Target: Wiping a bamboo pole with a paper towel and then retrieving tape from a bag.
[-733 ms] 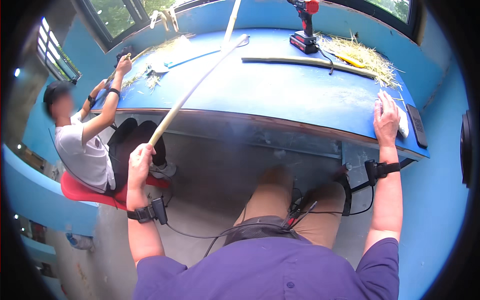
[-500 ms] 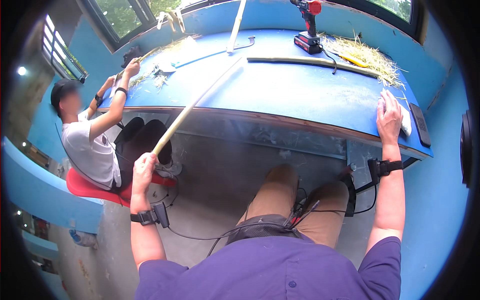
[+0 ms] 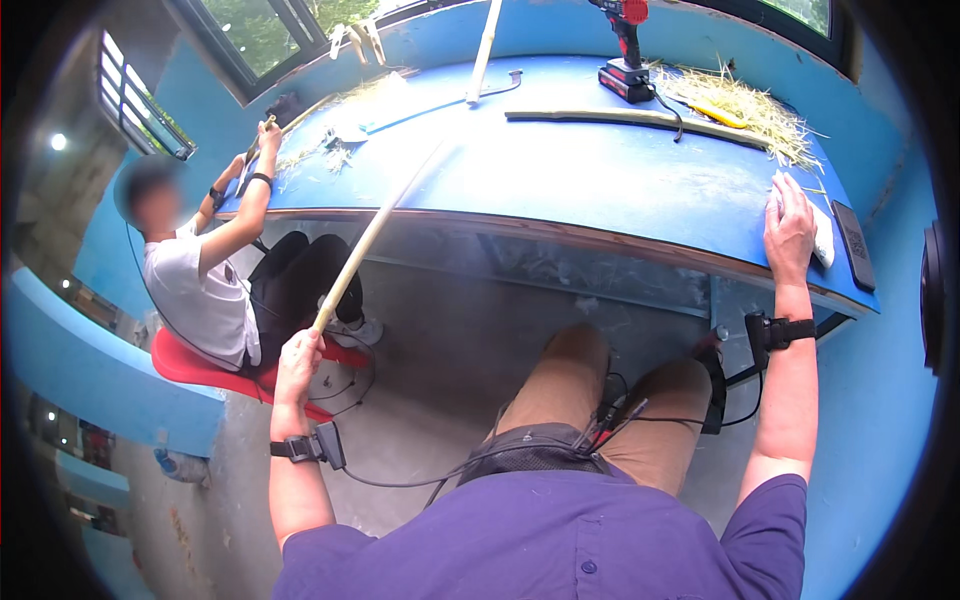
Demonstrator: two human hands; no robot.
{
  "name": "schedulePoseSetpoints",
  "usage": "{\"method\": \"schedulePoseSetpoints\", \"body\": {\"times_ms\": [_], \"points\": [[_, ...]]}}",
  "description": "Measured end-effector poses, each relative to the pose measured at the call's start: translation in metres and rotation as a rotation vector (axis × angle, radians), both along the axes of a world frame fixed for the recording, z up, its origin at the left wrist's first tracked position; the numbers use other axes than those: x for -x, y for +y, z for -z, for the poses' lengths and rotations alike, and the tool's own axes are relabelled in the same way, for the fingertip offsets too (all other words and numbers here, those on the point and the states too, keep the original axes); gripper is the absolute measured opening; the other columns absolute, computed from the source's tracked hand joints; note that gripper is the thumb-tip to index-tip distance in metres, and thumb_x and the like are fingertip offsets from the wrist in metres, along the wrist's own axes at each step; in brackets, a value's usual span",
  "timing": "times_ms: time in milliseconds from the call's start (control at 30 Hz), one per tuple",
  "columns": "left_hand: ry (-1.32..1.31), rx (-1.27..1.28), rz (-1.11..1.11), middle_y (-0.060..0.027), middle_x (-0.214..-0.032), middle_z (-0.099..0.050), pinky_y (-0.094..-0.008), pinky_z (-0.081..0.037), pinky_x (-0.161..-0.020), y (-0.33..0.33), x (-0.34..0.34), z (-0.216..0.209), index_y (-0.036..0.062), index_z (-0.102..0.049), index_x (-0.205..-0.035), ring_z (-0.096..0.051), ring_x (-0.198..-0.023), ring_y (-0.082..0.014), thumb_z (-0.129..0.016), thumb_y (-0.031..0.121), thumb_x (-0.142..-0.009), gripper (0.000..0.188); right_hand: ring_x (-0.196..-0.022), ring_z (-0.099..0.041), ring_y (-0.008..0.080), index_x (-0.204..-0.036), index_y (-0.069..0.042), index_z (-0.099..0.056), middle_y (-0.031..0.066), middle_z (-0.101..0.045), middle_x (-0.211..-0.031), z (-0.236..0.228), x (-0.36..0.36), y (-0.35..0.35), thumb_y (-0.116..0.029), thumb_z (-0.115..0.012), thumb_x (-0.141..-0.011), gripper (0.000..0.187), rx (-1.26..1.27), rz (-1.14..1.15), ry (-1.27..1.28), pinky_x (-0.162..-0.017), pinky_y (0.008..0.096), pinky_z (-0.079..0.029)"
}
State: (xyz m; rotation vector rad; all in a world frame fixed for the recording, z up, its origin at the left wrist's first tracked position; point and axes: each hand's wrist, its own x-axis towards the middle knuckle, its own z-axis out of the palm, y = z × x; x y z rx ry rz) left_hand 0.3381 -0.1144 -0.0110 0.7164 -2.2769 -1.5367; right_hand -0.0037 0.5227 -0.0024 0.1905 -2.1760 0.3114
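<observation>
My left hand (image 3: 299,365) is closed around the lower end of a long, pale wooden stick (image 3: 372,232). The stick slants up and away over the front edge of the blue table (image 3: 600,185), and glare washes out its far end. At the table's right end my right hand (image 3: 790,232) lies over a white, cloth-like piece (image 3: 823,238). Its fingers are long and close together, bent over the piece, which shows on both sides of the hand. What lies under the palm is hidden. A dark phone (image 3: 853,245) is just right of it.
A second pale stick (image 3: 484,52) and a darker strip (image 3: 630,120) lie farther back. A red-and-black cordless drill (image 3: 627,60) stands near shavings (image 3: 755,105) and a yellow-handled tool (image 3: 718,117). At left a co-worker (image 3: 200,290) sits on a red seat (image 3: 200,362), handling a thin strip.
The whole view has shifted slightly right. My left hand and the stick's near end sit a little lower. The co-worker's head has turned. My right hand keeps its place on the white piece.
</observation>
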Motion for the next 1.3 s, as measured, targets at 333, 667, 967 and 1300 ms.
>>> {"method": "schedulePoseSetpoints", "body": {"times_ms": [333,667,967,1300], "points": [[-0.046,0.087,-0.041,0.0099,-0.057,-0.035,-0.0201,-0.028,-0.045,0.004,-0.009,-0.01,0.0117,-0.056,-0.08,-0.029,-0.048,-0.0022,-0.056,0.044,-0.097,0.037,-0.117,-0.057,0.0299,-0.118,-0.005,-0.064,0.0128,-0.061,-0.127,-0.001,0.005,0.0,-0.016,-0.055,-0.094,0.028,0.041,-0.041,0.034,-0.103,0.0401,-0.04],[0.066,-0.649,0.204,0.0022,-0.054,-0.035,-0.0249,-0.027,-0.047,0.014,0.047,-0.028,0.0108,-0.045,-0.069,-0.032,-0.045,-0.009,-0.033,0.05,-0.104,0.054,-0.121,-0.055,0.0289,-0.12,-0.003,-0.063,0.0132,-0.06,-0.13,0.005,0.005,0.002,-0.013,-0.055,-0.093,0.029,0.075,-0.056,0.013,-0.105,0.039,-0.04],[0.082,-0.719,0.335,0.0063,-0.055,-0.034,-0.0229,-0.028,-0.048,0.057,0.11,-0.049,0.0011,-0.06,-0.104,-0.03,-0.045,-0.0052,-0.035,0.045,-0.105,0.05,-0.118,-0.057,0.0299,-0.119,-0.002,-0.063,0.0148,-0.061,-0.127,0.001,0.006,0.005,-0.012,-0.056,-0.093,0.029,0.082,-0.075,0.025,-0.104,0.0393,-0.04],[0.328,0.025,0.11,0.0086,-0.061,-0.039,-0.0202,-0.025,-0.047,0.061,0.108,-0.058,-0.0019,-0.065,-0.107,-0.032,-0.051,-0.0014,-0.054,0.03,-0.1,0.034,-0.119,-0.056,0.0309,-0.119,-0.001,-0.063,0.016,-0.061,-0.126,0.001,0.002,0.004,-0.011,-0.057,-0.092,0.029,0.103,-0.068,0.011,-0.104,0.0401,-0.041]]}}
